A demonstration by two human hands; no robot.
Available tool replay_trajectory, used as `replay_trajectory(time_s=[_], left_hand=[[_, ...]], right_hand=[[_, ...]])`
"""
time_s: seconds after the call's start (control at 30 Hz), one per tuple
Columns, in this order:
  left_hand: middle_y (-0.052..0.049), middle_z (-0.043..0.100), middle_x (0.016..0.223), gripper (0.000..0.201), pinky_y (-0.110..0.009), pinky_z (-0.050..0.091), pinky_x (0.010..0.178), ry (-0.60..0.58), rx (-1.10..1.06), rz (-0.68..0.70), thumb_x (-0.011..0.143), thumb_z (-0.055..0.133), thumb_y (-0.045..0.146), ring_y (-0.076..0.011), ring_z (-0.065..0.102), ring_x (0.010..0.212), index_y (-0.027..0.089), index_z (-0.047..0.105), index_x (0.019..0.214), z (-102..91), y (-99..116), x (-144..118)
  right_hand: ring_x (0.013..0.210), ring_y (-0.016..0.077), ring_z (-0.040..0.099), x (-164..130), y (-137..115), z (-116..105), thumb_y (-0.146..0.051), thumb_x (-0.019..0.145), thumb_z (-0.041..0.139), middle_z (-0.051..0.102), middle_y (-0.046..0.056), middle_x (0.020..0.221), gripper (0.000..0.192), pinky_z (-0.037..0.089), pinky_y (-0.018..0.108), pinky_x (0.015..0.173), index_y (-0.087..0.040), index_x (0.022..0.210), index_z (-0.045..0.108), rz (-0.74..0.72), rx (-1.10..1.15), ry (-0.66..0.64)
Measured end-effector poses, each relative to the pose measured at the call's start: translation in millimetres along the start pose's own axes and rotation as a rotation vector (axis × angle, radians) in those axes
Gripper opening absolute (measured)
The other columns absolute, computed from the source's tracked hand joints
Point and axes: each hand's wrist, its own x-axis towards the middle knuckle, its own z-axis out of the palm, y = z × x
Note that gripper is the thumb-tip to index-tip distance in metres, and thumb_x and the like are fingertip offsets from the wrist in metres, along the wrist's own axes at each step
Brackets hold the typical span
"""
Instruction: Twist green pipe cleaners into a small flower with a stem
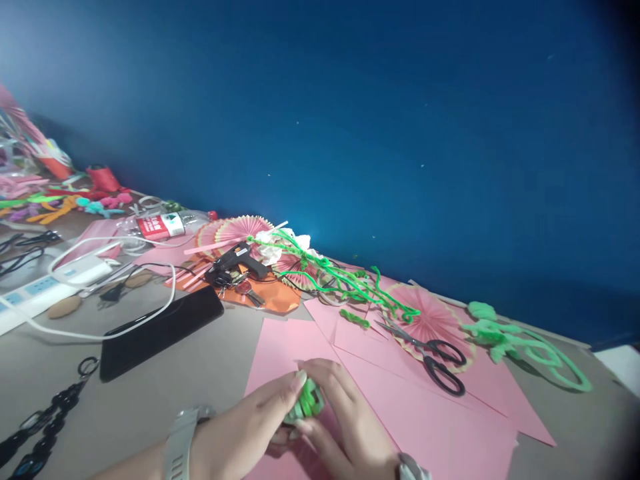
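Observation:
Cupped together over pink paper (380,400), my left hand (255,417) and my right hand (350,420) are closed round a small green bundle (309,400). It looks like wound chenille stem in light and bright green, though my fingers hide much of it. My left thumb presses on its top, and my right fingers curl round the other side. Black-handled scissors (433,360) lie to the right of my hands. Beyond the paper lie loose green chenille stems (345,283), with a short twisted green piece (355,319) nearer me.
Folded pink paper fans (430,320) line the blue wall. A black glue gun (237,263) rests on an orange sheet (280,297). At left are a black phone (160,333), a white cable, a power strip (40,293) and a plastic bottle (163,227). Pale green stems (535,347) lie at right.

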Motion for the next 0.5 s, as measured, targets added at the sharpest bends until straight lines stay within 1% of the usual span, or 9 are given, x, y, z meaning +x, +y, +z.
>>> replay_trajectory(time_s=[0.07, 0.1, 0.17, 0.2, 0.27, 0.37, 0.43, 0.5], left_hand=[[0.004, 0.041, 0.063, 0.047, -0.023, 0.031, 0.057, -0.016, -0.114, -0.011, 0.086, 0.033, 0.06, -0.0097, 0.035, 0.056, 0.017, 0.052, 0.088, 1.4, -9, 4], [0.004, 0.04, 0.062, 0.047, -0.023, 0.028, 0.055, -0.038, -0.188, -0.009, 0.086, 0.034, 0.06, -0.0088, 0.033, 0.054, 0.017, 0.051, 0.083, 2.4, -13, 7], [0.004, 0.04, 0.062, 0.048, -0.022, 0.022, 0.051, -0.079, -0.342, -0.016, 0.085, 0.033, 0.062, -0.0074, 0.028, 0.051, 0.016, 0.048, 0.08, 4.5, -23, 12], [0.004, 0.039, 0.061, 0.05, -0.022, 0.019, 0.049, -0.084, -0.38, -0.03, 0.084, 0.033, 0.064, -0.0067, 0.026, 0.05, 0.016, 0.048, 0.079, 5.5, -27, 14], [0.003, 0.04, 0.063, 0.051, -0.022, 0.018, 0.05, -0.042, -0.38, -0.053, 0.083, 0.035, 0.064, -0.0062, 0.027, 0.05, 0.015, 0.048, 0.082, 7.0, -31, 16], [0.003, 0.039, 0.064, 0.052, -0.023, 0.02, 0.052, 0.047, -0.321, -0.095, 0.081, 0.038, 0.066, -0.0069, 0.031, 0.053, 0.015, 0.047, 0.083, 8.3, -28, 16], [0.004, 0.036, 0.062, 0.054, -0.023, 0.02, 0.052, 0.062, -0.294, -0.131, 0.079, 0.036, 0.069, -0.007, 0.029, 0.053, 0.015, 0.045, 0.08, 9.1, -22, 14], [0.005, 0.034, 0.062, 0.053, -0.023, 0.019, 0.052, 0.049, -0.266, -0.138, 0.079, 0.036, 0.068, -0.0068, 0.026, 0.053, 0.016, 0.044, 0.084, 9.8, -16, 11]], right_hand=[[0.106, 0.0262, 0.056, -1, 0, -1, -0.038, 0.093, 0.037, 0.057, 0.018, 0.115, 0.042, 0.049, 0.04, 0.087, -0.014, 0.127, 0.041, -0.038, -0.071, -0.034], [0.108, 0.0269, 0.055, -2, -1, -2, -0.037, 0.094, 0.034, 0.057, 0.019, 0.116, 0.043, 0.048, 0.042, 0.089, -0.013, 0.128, 0.041, -0.053, -0.111, -0.052], [0.112, 0.0283, 0.053, -2, -1, -1, -0.034, 0.093, 0.034, 0.057, 0.02, 0.12, 0.043, 0.047, 0.044, 0.092, -0.01, 0.129, 0.041, -0.056, -0.208, -0.088], [0.114, 0.0287, 0.052, -2, -2, -1, -0.03, 0.092, 0.036, 0.056, 0.02, 0.122, 0.044, 0.046, 0.045, 0.093, -0.008, 0.129, 0.041, -0.043, -0.256, -0.108], [0.116, 0.0284, 0.051, -1, -2, 1, -0.021, 0.088, 0.038, 0.056, 0.02, 0.123, 0.045, 0.045, 0.045, 0.095, -0.006, 0.129, 0.042, -0.01, -0.313, -0.147], [0.116, 0.0264, 0.052, 0, -1, 3, -0.014, 0.081, 0.04, 0.057, 0.018, 0.123, 0.047, 0.046, 0.042, 0.096, -0.005, 0.127, 0.046, 0.009, -0.31, -0.165], [0.116, 0.0268, 0.052, 0, -1, 3, -0.014, 0.081, 0.041, 0.057, 0.017, 0.124, 0.048, 0.046, 0.042, 0.096, -0.007, 0.127, 0.047, -0.003, -0.302, -0.16], [0.117, 0.0281, 0.051, 0, -1, 3, -0.017, 0.083, 0.042, 0.056, 0.018, 0.125, 0.047, 0.045, 0.045, 0.096, -0.007, 0.129, 0.045, -0.018, -0.279, -0.153]])
